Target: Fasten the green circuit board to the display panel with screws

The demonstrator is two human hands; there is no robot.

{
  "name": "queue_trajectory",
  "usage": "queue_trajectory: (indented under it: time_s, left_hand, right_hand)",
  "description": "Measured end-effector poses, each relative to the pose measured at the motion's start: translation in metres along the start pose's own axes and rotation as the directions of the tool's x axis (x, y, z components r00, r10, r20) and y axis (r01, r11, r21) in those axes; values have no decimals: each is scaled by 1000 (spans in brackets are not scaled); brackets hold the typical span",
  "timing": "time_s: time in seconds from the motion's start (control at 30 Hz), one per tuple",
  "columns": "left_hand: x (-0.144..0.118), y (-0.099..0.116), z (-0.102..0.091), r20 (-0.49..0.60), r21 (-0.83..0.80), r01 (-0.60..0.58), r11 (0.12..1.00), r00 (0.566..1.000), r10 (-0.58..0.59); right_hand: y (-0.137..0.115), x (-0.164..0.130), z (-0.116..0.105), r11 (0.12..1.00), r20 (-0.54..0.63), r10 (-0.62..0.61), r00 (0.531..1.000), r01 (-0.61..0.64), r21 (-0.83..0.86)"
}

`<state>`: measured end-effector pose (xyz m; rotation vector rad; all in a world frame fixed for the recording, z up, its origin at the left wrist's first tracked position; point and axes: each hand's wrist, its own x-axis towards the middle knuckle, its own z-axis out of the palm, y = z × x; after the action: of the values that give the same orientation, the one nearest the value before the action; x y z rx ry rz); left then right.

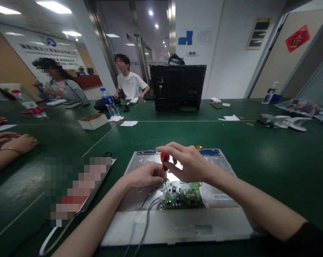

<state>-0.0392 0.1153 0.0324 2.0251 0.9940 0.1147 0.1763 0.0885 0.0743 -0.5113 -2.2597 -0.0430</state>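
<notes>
A metal-backed display panel [222,221] lies flat in front of me, with a green circuit board [184,200] on its middle. My right hand [189,163] grips an upright screwdriver [165,159] by its red and black handle, one finger over the top. The shaft points down at the board's upper left corner. Close against the shaft, my left hand [146,175] is closed, its fingertips pinched near the tip; whatever they hold is hidden. Grey cables [147,217] run from the board's left side toward me. A blue strip board [209,152] lines the panel's far edge.
A lanyard-like item [83,189], partly blurred, lies left of the panel. Another person's hands [19,144] rest on the green table at far left. Farther back are a small box [94,121], a water bottle [109,101], a black monitor [178,89] and seated people.
</notes>
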Motion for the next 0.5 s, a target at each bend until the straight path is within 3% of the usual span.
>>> queue_trajectory:
  time_s: [0.3,0.5]
  left_hand:
    - [-3,3,0,-24,76,29,997,999,-27]
    - [0,1,-1,2,14,12,1000,1000,-12]
  right_hand:
    - [0,1,-1,1000,15,-12,1000,12,-20]
    - [-1,1,-2,1000,25,11,1000,-11,8]
